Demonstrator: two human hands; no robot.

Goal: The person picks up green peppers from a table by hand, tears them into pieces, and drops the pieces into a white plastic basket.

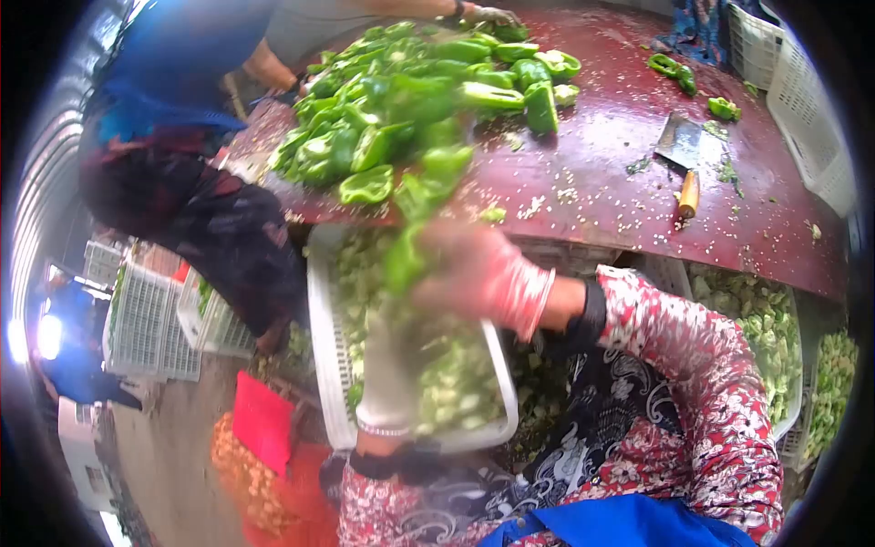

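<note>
My right hand (pixel 483 278), in a reddish translucent glove, is smeared by motion over the far part of a white plastic crate (pixel 321 342). Right beside its fingers is a blurred green pepper piece (pixel 406 260), and I cannot tell whether it is gripped. My left hand (pixel 390 365), in a pale glove, reaches up over the same crate, its fingers blurred just below that piece. Pale green pepper cores and scraps (pixel 460 387) fill the crate. Beyond it, a large heap of halved green peppers (pixel 365 137) covers part of the red table (pixel 583 182), with blurred pieces at its near edge.
On the table's right lie a cleaver (pixel 680 141) with a wooden handle, scattered seeds and a few pepper pieces (pixel 674 71). A person in blue (pixel 182 64) works at the far left of the heap. More crates stand right (pixel 797 365) and left (pixel 150 319); an orange-red sack (pixel 251 474) sits below.
</note>
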